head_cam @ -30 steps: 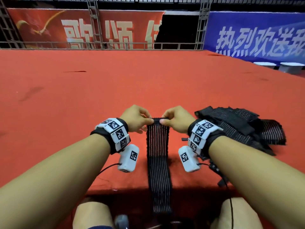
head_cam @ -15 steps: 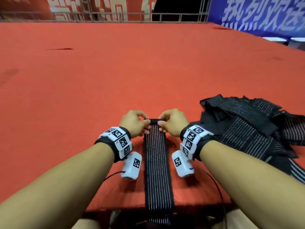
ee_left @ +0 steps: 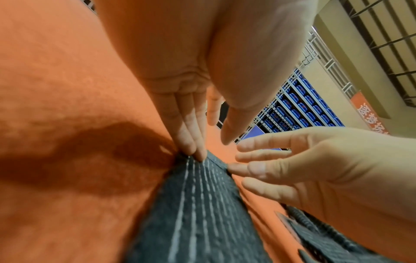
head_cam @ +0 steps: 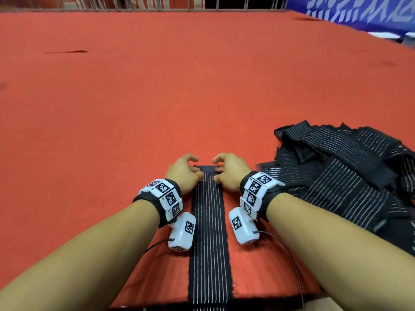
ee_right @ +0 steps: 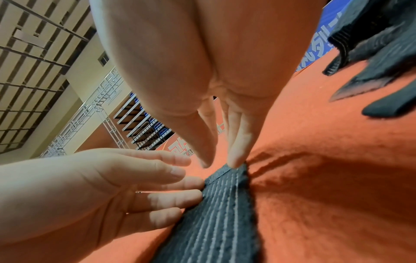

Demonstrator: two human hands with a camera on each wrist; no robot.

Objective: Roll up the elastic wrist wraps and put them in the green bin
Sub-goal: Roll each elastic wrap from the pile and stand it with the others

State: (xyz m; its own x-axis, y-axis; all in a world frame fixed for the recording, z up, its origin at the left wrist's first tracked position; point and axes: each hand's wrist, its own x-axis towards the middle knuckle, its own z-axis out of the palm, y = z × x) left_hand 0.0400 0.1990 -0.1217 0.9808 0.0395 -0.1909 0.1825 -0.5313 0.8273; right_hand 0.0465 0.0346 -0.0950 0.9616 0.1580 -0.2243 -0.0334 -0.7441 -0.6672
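Note:
One black elastic wrist wrap (head_cam: 208, 232) with thin white stripes lies flat and straight on the red carpeted surface, and its near end hangs over the front edge. My left hand (head_cam: 193, 167) and right hand (head_cam: 219, 166) are at its far end, one on each corner. In the left wrist view, the left fingertips (ee_left: 198, 154) press the wrap (ee_left: 198, 213) down with fairly straight fingers. The right fingertips (ee_right: 234, 162) touch the other corner of the wrap (ee_right: 225, 204). Neither hand is closed around it. No green bin is in view.
A loose pile of several more black striped wraps (head_cam: 336, 176) lies just right of my right wrist. The red surface (head_cam: 157, 97) stretches far ahead and to the left. Its front edge (head_cam: 157, 305) is close to my body. Railings and banners stand at the back.
Both hands pinched the wrap's far end before; now the fingers have let go and rest on it with their tips. The wrap lies flatter, and the head view has tilted down.

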